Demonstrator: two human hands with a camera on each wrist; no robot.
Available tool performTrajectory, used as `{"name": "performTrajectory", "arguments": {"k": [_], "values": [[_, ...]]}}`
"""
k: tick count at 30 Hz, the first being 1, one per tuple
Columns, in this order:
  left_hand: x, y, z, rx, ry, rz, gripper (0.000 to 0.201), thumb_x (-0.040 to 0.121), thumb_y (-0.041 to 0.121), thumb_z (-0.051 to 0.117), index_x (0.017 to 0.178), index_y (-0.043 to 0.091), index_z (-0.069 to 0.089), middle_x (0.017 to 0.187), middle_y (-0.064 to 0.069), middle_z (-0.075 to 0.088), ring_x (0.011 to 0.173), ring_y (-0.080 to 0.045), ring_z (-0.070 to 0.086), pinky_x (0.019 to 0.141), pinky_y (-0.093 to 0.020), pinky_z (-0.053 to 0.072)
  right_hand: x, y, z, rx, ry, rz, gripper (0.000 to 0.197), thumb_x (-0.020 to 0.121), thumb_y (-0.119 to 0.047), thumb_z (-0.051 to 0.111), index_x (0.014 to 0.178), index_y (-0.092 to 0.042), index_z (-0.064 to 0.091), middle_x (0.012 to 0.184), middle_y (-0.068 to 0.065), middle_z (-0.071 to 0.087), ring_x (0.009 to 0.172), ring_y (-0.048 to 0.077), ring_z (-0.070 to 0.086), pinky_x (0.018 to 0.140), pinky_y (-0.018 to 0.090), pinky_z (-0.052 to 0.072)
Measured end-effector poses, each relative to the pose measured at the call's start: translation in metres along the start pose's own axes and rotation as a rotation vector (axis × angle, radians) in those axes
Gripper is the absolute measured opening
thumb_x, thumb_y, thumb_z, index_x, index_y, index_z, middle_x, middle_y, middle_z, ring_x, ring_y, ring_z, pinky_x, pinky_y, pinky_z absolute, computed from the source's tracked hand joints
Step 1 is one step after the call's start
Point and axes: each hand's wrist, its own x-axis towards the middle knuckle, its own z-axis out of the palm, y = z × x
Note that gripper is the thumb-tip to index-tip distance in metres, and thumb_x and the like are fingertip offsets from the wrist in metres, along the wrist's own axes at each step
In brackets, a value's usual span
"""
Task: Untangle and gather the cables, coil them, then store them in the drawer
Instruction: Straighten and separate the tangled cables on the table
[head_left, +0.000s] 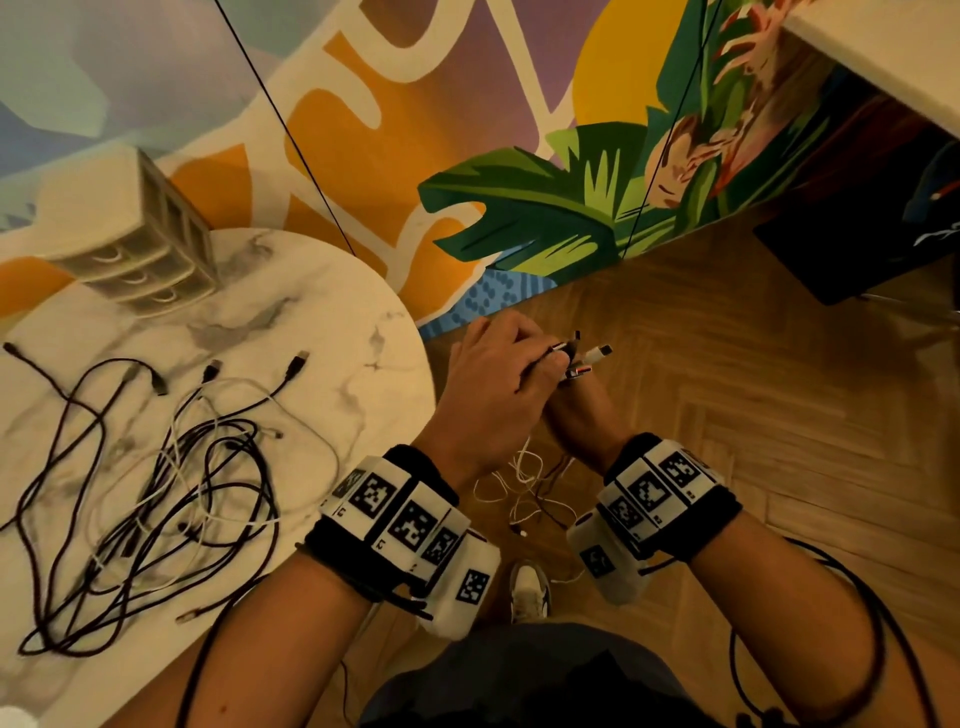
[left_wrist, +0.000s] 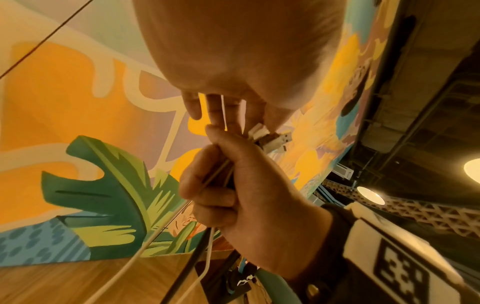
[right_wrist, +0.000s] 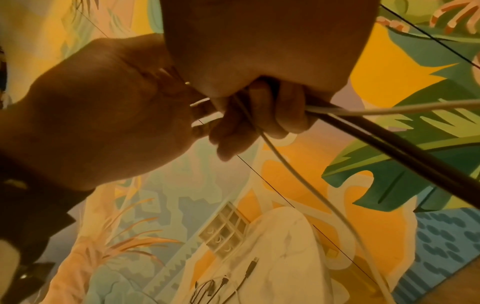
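Note:
Over the floor beside the table, my right hand (head_left: 577, 422) grips a bundle of black and white cables in its fist (left_wrist: 233, 185). Their plugs (head_left: 582, 358) stick out above it. My left hand (head_left: 496, 379) lies over the right, its fingers (left_wrist: 221, 113) pinching the bundle by the plugs (left_wrist: 272, 139). The loose lengths (head_left: 524, 493) hang in loops toward the floor. A black cable (right_wrist: 389, 144) and white ones leave my right fist (right_wrist: 259, 119). A tangle of several more cables (head_left: 171, 493) lies on the marble table (head_left: 337, 322). The small drawer unit (head_left: 140, 249) stands at its back, drawers closed.
A painted mural wall (head_left: 467, 130) runs behind the table. Wooden herringbone floor (head_left: 753, 389) stretches to the right. My shoe (head_left: 527, 587) is below the hands. A dark object (head_left: 857, 249) sits under a white tabletop (head_left: 883, 62) at the upper right.

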Motion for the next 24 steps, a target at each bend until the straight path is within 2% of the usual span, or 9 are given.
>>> {"name": "performTrajectory", "arguments": {"k": [3,6,8,11,14,18,20,22,24], "values": [[-0.004,-0.011,0.001,-0.182,0.017,-0.026,0.046,0.086,0.047,0.037,0.123,0.026,0.053,0.118,0.009,0.042,0.116,-0.013,0.038,0.100,-0.042,0.038,-0.001,0.004,-0.003,0.027,-0.043,-0.007,0.023,0.097,-0.007,0.037,0.090,-0.018,0.056,0.083,-0.002,0.060,0.075,-0.001,0.061,0.067,0.015,0.051],[-0.009,-0.023,0.007,-0.224,-0.024,-0.026,0.058,0.080,0.055,0.044,0.134,0.033,0.039,0.130,0.005,0.037,0.124,-0.013,0.037,0.102,-0.037,0.042,0.001,0.010,-0.004,-0.201,-0.073,-0.005,0.037,0.091,-0.033,0.037,0.104,-0.007,0.060,0.098,0.012,0.064,0.089,0.019,0.063,0.080,0.039,0.055],[-0.011,-0.029,0.010,-0.333,-0.049,-0.061,0.060,0.078,0.057,0.047,0.133,0.038,0.033,0.130,0.006,0.039,0.122,-0.006,0.041,0.100,-0.027,0.042,0.005,0.011,-0.006,-0.291,0.024,0.010,0.042,0.086,-0.047,0.031,0.107,-0.021,0.057,0.109,0.009,0.059,0.098,0.023,0.059,0.086,0.044,0.052],[-0.011,-0.036,0.016,-0.539,-0.078,-0.244,0.057,0.078,0.046,0.052,0.131,0.031,0.039,0.131,0.007,0.048,0.120,-0.005,0.048,0.102,-0.032,0.043,0.012,0.005,-0.011,-0.193,0.201,0.065,0.033,0.085,-0.041,0.038,0.111,-0.028,0.054,0.122,-0.009,0.049,0.117,0.004,0.048,0.099,0.029,0.044],[-0.005,-0.023,0.020,-0.457,-0.203,-0.247,0.047,0.084,0.023,0.060,0.129,0.023,0.046,0.132,-0.002,0.052,0.116,-0.013,0.052,0.098,-0.039,0.046,0.017,-0.013,-0.024,-0.208,0.041,0.060,0.028,0.097,-0.015,0.040,0.120,-0.019,0.055,0.123,-0.007,0.049,0.102,-0.017,0.046,0.079,0.000,0.040],[0.019,0.012,0.016,-0.398,-0.223,-0.193,0.027,0.092,-0.007,0.044,0.119,-0.006,0.048,0.109,-0.019,0.058,0.099,-0.032,0.057,0.088,-0.036,0.049,0.028,-0.034,-0.035,-0.088,-0.157,0.123,0.031,0.101,-0.033,0.035,0.108,-0.018,0.061,0.106,0.002,0.063,0.099,0.008,0.060,0.083,0.020,0.047],[0.028,0.023,0.009,-0.542,-0.189,-0.233,0.019,0.097,0.001,0.037,0.109,0.003,0.052,0.094,-0.003,0.057,0.086,-0.018,0.060,0.077,-0.029,0.054,0.030,-0.035,-0.048,0.131,-0.183,0.169,0.038,0.093,-0.044,0.040,0.110,-0.015,0.057,0.095,-0.001,0.065,0.085,0.007,0.065,0.071,0.020,0.051],[0.037,0.028,0.000,-0.713,-0.129,-0.340,0.028,0.100,0.016,0.037,0.078,0.013,0.053,0.069,0.001,0.054,0.059,-0.011,0.055,0.057,-0.029,0.053,0.023,-0.024,-0.056,0.306,-0.309,0.264,0.034,0.090,-0.042,0.049,0.110,-0.015,0.054,0.088,-0.004,0.066,0.076,0.010,0.067,0.066,0.019,0.052],[0.044,0.031,-0.011,-0.887,-0.095,-0.380,0.045,0.099,0.023,0.041,0.055,0.017,0.036,0.044,0.005,0.036,0.036,-0.009,0.032,0.037,-0.022,0.033,0.013,0.002,-0.044,0.289,-0.420,0.345,0.021,0.087,-0.032,0.059,0.097,-0.013,0.058,0.077,0.001,0.064,0.064,0.017,0.061,0.059,0.022,0.049]]}}
